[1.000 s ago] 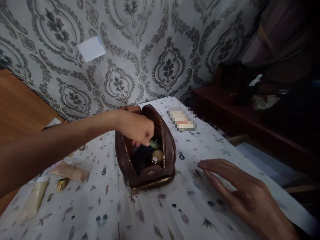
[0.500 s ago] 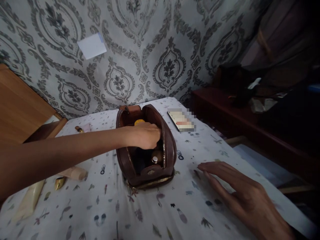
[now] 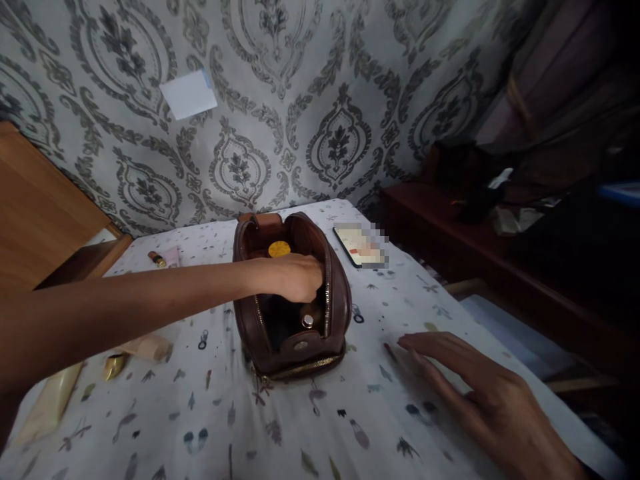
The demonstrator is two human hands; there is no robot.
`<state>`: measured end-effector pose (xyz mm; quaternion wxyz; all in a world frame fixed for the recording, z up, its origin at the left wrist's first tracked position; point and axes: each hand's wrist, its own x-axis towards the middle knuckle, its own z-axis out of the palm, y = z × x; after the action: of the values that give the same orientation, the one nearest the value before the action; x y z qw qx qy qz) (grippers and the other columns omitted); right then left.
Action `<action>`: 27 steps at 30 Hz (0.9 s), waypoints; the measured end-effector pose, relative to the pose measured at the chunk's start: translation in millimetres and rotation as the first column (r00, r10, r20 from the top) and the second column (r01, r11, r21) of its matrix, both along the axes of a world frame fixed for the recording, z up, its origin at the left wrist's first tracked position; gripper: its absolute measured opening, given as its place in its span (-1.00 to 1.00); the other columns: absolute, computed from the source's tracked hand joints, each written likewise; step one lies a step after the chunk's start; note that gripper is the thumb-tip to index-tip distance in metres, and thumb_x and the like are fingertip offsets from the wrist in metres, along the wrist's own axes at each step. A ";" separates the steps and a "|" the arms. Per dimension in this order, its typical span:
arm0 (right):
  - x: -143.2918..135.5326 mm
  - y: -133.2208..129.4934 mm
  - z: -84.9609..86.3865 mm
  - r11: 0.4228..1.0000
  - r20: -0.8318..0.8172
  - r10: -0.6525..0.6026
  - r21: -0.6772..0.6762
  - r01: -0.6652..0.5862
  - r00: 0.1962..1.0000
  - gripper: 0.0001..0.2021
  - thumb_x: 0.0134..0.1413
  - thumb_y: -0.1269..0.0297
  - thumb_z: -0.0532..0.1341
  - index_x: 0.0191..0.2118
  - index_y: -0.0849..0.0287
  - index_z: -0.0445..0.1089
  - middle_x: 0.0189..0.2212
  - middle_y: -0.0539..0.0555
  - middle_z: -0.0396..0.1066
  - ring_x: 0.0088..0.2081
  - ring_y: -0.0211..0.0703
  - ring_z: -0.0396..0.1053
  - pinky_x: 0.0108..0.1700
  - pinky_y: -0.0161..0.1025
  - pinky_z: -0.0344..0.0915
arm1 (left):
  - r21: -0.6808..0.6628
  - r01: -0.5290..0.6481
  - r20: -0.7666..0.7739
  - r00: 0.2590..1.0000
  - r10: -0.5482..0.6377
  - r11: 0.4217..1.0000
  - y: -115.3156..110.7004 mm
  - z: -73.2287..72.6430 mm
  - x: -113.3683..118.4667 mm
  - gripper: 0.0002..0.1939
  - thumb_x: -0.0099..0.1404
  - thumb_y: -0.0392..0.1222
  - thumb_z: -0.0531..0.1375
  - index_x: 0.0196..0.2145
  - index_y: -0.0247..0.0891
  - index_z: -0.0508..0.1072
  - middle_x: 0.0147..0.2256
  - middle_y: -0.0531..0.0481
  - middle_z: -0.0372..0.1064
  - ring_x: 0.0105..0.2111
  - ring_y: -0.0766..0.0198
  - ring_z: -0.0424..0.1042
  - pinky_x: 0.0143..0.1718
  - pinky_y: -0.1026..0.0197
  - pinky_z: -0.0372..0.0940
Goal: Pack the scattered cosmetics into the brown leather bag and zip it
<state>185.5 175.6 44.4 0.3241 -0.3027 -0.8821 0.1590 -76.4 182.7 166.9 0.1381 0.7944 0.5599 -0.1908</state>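
A brown leather toiletry bag point(image 3: 343, 300) stands unzipped on the patterned sheet. My left hand point(image 3: 297, 277) reaches inside it, fingers curled downward and closed; whatever they hold is hidden in the bag. Behind the hand, a round yellow lid point(image 3: 279, 249) shows within the bag. Just in front of the hand is a silver-topped item point(image 3: 307, 321), its lower part in shadow. To the right of the bag, my right hand point(image 3: 480, 387) is open and empty, fingers stretched out over the sheet.
A phone point(image 3: 357, 245) lies behind the bag on the right. At the left are a cream tube point(image 3: 53, 403), a beige tube point(image 3: 150, 348), a gold cap point(image 3: 115, 367) and a small brown-and-gold item point(image 3: 157, 259). A dark red ledge point(image 3: 425, 220) stands beyond the right edge.
My left hand stays in the bag and has sunk slightly, so more of the yellow lid shows. My right hand hardly moves. The view has shifted a little.
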 end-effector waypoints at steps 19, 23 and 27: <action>4.6 -0.8 -5.2 0.999 0.044 0.014 -0.048 -0.012 0.999 -0.73 0.32 0.15 0.08 -0.18 0.08 0.51 -0.19 0.09 0.57 -0.15 0.01 0.55 -0.18 -0.15 0.55 | -0.054 0.038 -0.177 0.983 -0.047 0.998 -15.8 25.2 -16.0 -0.57 0.15 -0.15 0.29 -0.03 -0.34 0.42 0.04 -0.19 0.37 0.03 0.07 0.38 -0.01 0.18 0.30; 4.0 -2.6 -2.4 0.999 0.040 0.001 -0.037 0.000 0.999 -0.71 0.32 0.13 0.07 -0.19 0.09 0.52 -0.20 0.09 0.58 -0.17 0.01 0.56 -0.19 -0.13 0.55 | -0.042 0.046 -0.182 0.982 -0.053 0.998 -17.3 27.5 -15.2 -0.59 0.17 -0.11 0.30 -0.06 -0.34 0.43 0.03 -0.20 0.39 0.04 0.05 0.38 0.00 0.16 0.29; 1.9 -3.8 2.0 0.999 0.027 -0.015 -0.043 0.016 1.000 -0.68 0.31 0.09 0.07 -0.21 0.08 0.54 -0.22 0.12 0.59 -0.20 0.04 0.57 -0.21 -0.12 0.56 | -0.069 0.051 -0.199 0.978 -0.064 0.996 -18.2 29.5 -15.4 -0.57 0.15 -0.10 0.31 -0.06 -0.36 0.44 0.02 -0.22 0.39 0.02 0.04 0.37 -0.03 0.18 0.28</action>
<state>187.5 171.8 46.4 0.3071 -0.3186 -0.8802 0.1713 -91.8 164.5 196.5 0.1002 0.7822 0.5414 -0.2915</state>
